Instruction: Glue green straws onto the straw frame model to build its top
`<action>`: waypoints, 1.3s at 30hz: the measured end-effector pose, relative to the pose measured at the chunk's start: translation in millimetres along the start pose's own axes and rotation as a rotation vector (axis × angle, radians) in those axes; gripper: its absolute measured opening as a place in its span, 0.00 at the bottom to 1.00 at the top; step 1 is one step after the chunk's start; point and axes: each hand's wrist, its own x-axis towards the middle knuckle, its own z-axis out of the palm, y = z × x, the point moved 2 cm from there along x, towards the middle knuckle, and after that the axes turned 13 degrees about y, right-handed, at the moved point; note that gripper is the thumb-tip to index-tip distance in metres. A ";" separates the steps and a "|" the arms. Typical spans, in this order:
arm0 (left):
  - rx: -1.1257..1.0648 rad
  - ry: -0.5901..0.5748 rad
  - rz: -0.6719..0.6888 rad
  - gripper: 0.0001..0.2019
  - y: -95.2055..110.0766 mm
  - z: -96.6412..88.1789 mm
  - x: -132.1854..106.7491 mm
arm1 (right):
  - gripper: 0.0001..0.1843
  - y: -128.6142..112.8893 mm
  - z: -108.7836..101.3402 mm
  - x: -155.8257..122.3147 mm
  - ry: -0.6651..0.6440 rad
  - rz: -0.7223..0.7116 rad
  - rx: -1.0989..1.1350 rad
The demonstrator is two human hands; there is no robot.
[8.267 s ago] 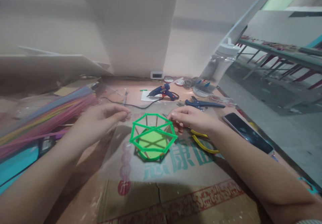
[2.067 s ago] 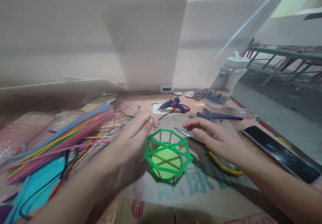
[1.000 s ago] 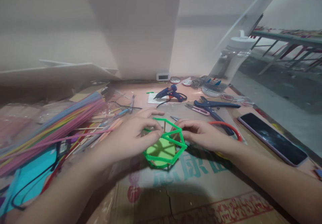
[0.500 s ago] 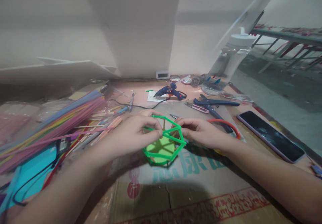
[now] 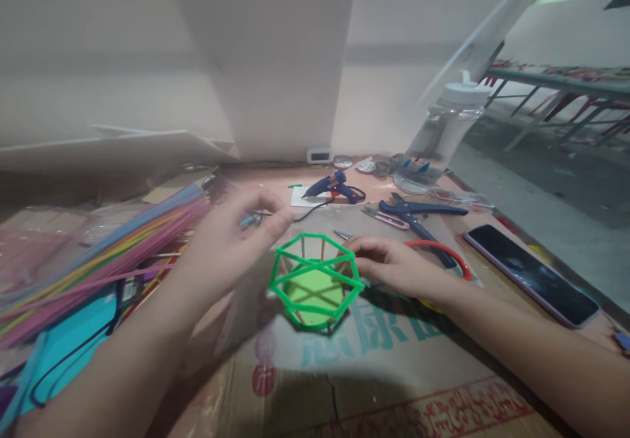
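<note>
Green frame (image 5: 315,287), left side uncovered

The left hand (image 5: 239,231) is released, apart from the frame's left rim, which it covered moments earlier. One frame and one glue gun (image 5: 325,185) rest mid-tabletop (image 5: 256,178). The right hand (image 5: 386,264) curls at the frame's right rim; whether it grips, I cannot tell. Farther right, one phone (image 5: 531,274).

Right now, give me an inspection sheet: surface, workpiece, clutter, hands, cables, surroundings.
Surface: printed cardboard spread on the table.
Workpiece: green frame, upright on its yellow-green base.
Clutter: coloured strips at left; blue-handled cutters, pink snips and phone at right; glue gun, red light lit, nozzle over a white pad.
Left hand: raised beside the frame, apart from it.
Right hand: at the frame's right side; contact unclear.
Cables: black cable running from below the glue gun toward the left hand.
Surroundings: pale wall behind; another table beyond, at right.
</note>
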 end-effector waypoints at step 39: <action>-0.124 -0.468 -0.547 0.20 -28.8 24.5 -117.7 | 0.13 22.4 19.1 -10.8 0.081 -0.191 -0.261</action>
